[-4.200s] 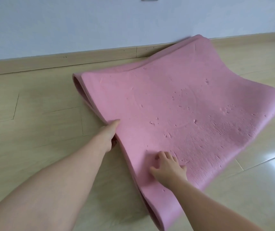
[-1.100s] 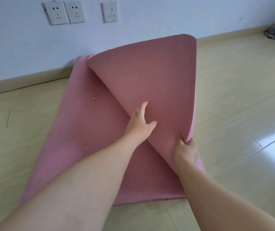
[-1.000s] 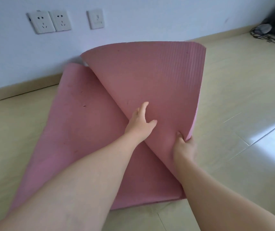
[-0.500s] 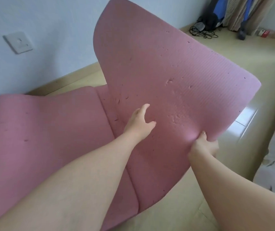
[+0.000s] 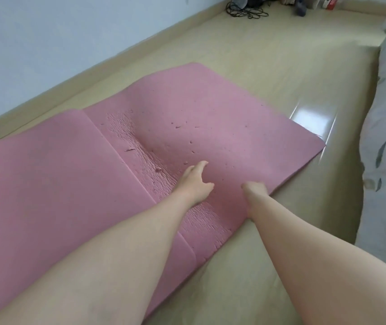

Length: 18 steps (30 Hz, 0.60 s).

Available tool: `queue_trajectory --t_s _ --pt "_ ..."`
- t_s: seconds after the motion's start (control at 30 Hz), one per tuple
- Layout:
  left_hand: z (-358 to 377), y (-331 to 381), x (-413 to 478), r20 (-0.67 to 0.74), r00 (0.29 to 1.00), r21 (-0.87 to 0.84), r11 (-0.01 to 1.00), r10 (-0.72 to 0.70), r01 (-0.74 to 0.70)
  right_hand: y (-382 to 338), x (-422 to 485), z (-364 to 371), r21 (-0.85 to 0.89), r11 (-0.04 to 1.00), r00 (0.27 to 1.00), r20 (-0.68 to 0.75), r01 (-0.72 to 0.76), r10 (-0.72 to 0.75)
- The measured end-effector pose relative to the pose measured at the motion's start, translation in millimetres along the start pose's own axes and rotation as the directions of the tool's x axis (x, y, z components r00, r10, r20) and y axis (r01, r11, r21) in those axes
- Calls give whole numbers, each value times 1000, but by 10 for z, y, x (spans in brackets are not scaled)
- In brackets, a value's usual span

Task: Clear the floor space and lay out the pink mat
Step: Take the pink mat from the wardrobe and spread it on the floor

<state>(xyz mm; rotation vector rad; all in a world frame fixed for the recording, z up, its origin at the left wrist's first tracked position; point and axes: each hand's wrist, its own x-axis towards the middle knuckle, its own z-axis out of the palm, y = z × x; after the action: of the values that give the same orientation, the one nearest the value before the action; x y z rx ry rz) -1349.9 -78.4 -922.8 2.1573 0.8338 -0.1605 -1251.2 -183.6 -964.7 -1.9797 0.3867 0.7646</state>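
On the floor point(image 5: 269, 66), the pink mat point(image 5: 70, 179) lies under left hand point(image 5: 195, 181) and right hand point(image 5: 255, 190).

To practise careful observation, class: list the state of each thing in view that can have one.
pink mat: spread out, humped beside its crease.
left hand: open, fingers straight over the mat.
right hand: pinching the mat's near edge.
black cable: loosely coiled.

You have soft, even daylight; white glare shines on the floor point(image 5: 310, 117) at right, and motion blur softens edges.
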Motion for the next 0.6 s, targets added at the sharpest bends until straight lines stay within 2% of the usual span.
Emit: queue_trajectory --t_s 0.13,0.27,0.33,0.47,0.6 --pt "152 -327 -1 91 994 185 982 -53 35 242 -211 182 -99 995 990 139 12 2" --pt "215 -721 -96 124 980 421 903 -158 92 491 -429 434 -195 979 936 329 -60 123" --pt "242 -880 -134 105 961 434 882 -255 186 628 -447 555 -297 954 917 365 -50 161" --pt "389 -1160 -216 112 906 395 855 -408 335 738 -360 771 -387 922 885 426 -10 189" --pt "493 -1251 -310 105 929 416 864 -354 282 826 -330 935 -545 837 888 402 36 223"
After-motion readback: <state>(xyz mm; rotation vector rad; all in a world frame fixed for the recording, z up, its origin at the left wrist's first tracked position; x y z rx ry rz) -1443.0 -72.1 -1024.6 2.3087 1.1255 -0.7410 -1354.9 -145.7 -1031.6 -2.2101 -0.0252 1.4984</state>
